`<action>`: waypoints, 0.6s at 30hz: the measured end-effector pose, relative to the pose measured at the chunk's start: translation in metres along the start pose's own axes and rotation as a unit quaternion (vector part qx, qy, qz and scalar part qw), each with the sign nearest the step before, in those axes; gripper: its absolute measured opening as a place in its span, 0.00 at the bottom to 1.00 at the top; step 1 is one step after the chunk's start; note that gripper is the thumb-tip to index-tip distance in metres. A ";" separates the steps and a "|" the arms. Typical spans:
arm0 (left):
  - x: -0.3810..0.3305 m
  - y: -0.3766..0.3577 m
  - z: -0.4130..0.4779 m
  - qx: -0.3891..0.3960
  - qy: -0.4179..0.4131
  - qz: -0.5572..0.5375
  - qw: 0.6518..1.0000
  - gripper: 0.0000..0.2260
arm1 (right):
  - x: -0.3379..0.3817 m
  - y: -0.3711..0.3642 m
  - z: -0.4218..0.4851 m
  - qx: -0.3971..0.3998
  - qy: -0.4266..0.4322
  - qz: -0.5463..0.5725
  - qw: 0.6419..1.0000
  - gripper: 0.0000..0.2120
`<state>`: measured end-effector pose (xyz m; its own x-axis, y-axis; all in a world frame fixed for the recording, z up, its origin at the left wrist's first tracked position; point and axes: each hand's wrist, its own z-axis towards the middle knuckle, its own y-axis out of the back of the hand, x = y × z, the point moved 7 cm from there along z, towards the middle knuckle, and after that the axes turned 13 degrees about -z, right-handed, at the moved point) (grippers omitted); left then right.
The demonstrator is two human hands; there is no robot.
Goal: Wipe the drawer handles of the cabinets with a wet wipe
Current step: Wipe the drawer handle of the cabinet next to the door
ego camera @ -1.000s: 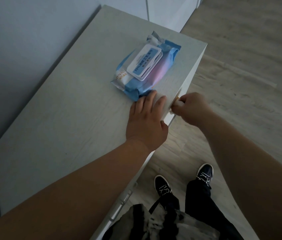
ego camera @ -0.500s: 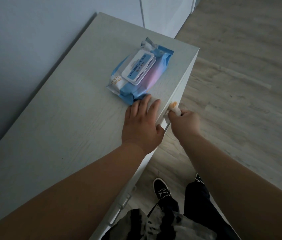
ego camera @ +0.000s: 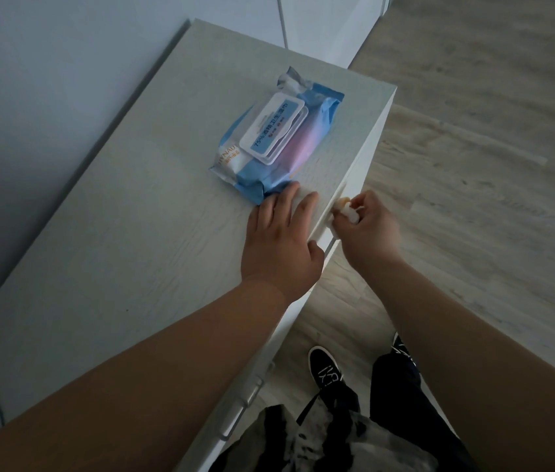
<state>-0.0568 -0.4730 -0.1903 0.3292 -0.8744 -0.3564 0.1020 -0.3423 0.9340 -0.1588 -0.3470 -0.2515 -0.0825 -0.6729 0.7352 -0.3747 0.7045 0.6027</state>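
Centre: the left hand (ego camera: 281, 240) is lying flat and open on the cabinet (ego camera: 133, 250), fingertips at the corner of the pack (ego camera: 276, 137), bracing as before. Right of centre: the right hand (ego camera: 368, 229) is pinching a bunched wipe (ego camera: 347, 211) in a closed grip against the top handle (ego camera: 329, 245) at the cabinet's front edge. Since the earlier frames it has been shifting only slightly, so this handle is probably still being rubbed. The lower handles (ego camera: 249, 400), bottom centre, are apparently still waiting.

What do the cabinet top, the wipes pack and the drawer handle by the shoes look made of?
Cabinet top: matt pale board with fine wood grain, probably laminate. Wipes pack: shiny soft plastic film, crinkled at its sealed end, with a stiff plastic lid. Drawer handle: slim pale bar, perhaps metal; too dim to tell.
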 end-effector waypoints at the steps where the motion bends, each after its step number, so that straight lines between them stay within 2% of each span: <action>1: 0.000 0.000 0.000 0.000 0.000 0.000 1.000 0.32 | -0.001 -0.002 -0.002 -0.008 -0.012 0.010 1.000 0.06; 7: 0.000 -0.001 0.001 -0.001 -0.004 -0.002 1.000 0.32 | -0.005 -0.009 -0.020 -0.049 -0.125 0.050 0.990 0.04; 9: 0.001 -0.001 0.001 0.000 -0.003 0.000 1.000 0.32 | -0.004 -0.009 -0.021 -0.045 -0.137 0.060 0.988 0.06; 13: 0.001 -0.001 0.000 -0.001 -0.003 0.001 1.000 0.32 | -0.001 -0.007 -0.012 -0.041 -0.046 0.028 0.998 0.05; 18: 0.001 -0.002 0.000 0.002 -0.002 0.002 1.000 0.32 | 0.002 -0.007 0.005 0.009 0.042 -0.032 0.999 0.06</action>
<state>-0.0565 -0.4734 -0.1922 0.3250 -0.8774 -0.3530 0.0979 -0.3400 0.9353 -0.1611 -0.3542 -0.2553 0.0196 -0.6942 0.7196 -0.3927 0.6565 0.6440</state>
